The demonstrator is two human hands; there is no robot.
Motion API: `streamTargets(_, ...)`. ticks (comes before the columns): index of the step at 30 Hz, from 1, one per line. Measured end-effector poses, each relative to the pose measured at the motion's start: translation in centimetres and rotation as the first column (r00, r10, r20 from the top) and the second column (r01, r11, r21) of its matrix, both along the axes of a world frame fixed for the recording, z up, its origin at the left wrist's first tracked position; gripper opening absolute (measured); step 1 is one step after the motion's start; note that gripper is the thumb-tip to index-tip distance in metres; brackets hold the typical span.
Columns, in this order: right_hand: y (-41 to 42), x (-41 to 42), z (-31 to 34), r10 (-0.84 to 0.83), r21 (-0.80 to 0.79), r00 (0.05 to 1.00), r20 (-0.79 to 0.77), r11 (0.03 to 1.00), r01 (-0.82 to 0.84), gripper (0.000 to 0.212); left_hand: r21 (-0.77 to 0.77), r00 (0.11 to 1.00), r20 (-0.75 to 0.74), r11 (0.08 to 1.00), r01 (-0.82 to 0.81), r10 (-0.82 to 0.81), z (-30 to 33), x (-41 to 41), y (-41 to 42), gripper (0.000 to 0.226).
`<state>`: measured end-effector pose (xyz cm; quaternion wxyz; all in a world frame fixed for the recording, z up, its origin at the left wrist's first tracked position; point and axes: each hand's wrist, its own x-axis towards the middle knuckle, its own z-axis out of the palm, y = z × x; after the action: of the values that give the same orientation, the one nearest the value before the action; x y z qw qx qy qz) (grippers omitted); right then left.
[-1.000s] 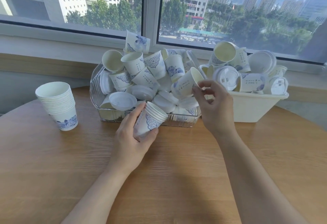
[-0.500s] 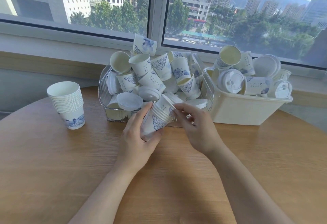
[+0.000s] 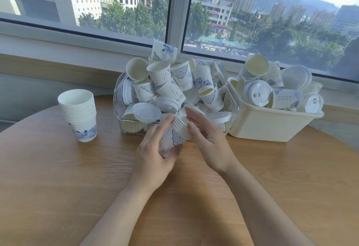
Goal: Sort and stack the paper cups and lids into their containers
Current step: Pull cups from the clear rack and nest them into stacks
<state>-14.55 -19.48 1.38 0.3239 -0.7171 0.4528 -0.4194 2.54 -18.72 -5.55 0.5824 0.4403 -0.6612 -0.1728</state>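
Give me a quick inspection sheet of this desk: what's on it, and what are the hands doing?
Surface: round wooden table.
Job's things: clear bin heaped with cups and lids; cream bin likewise; tall stack upright at left.
Clutter: nothing seen.
Grippers: left hand holds a small stack tilted; right hand presses its rim end.
Cables: nothing seen.
Surroundings: window behind, city and trees outside.

Left hand (image 3: 153,158) cupped; right hand (image 3: 207,138) flat, fingers extended.
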Motion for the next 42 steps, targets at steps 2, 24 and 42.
streamTargets(2,-0.3,-0.1,0.4,-0.005,0.004,1.0,-0.031,1.0,0.005,0.044,0.015,1.0,-0.009,1.0,0.003,-0.003,0.0,0.0,0.0,0.079)
streamTargets(24,-13.1,-1.1,5.6,-0.517,-0.208,0.834,-0.193,0.852,0.48,0.076,0.124,0.994,-0.096,0.992,-0.031,0.043,-0.3,0.4,-0.4,0.079)
streamTargets(42,-6.7,-0.6,6.0,-0.323,-0.026,0.878,0.354,0.935,0.354,0.074,0.11,0.993,-0.115,0.994,-0.027,0.039,0.1,0.2,-0.2,0.082)
